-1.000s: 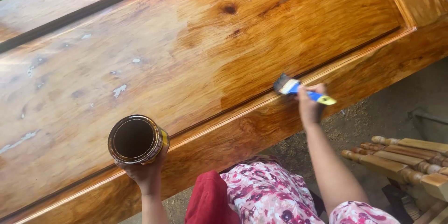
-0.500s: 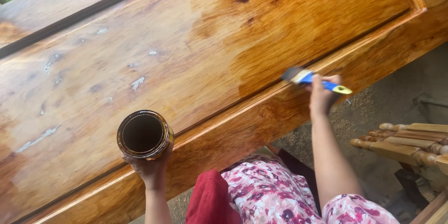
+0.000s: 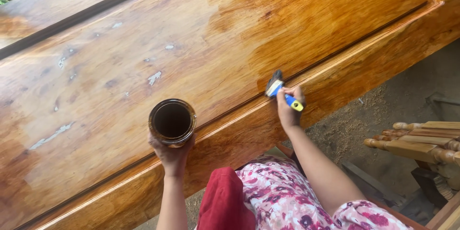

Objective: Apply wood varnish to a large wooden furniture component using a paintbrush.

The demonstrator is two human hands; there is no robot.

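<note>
Now: right hand is closed around a paintbrush (blue-and-yellow handle, dark bristles), tip on the groove of a glossy, amber wooden panel. Left hand cups a round, dark-filled can from below. Dirt floor with turned wooden pieces at right.
</note>
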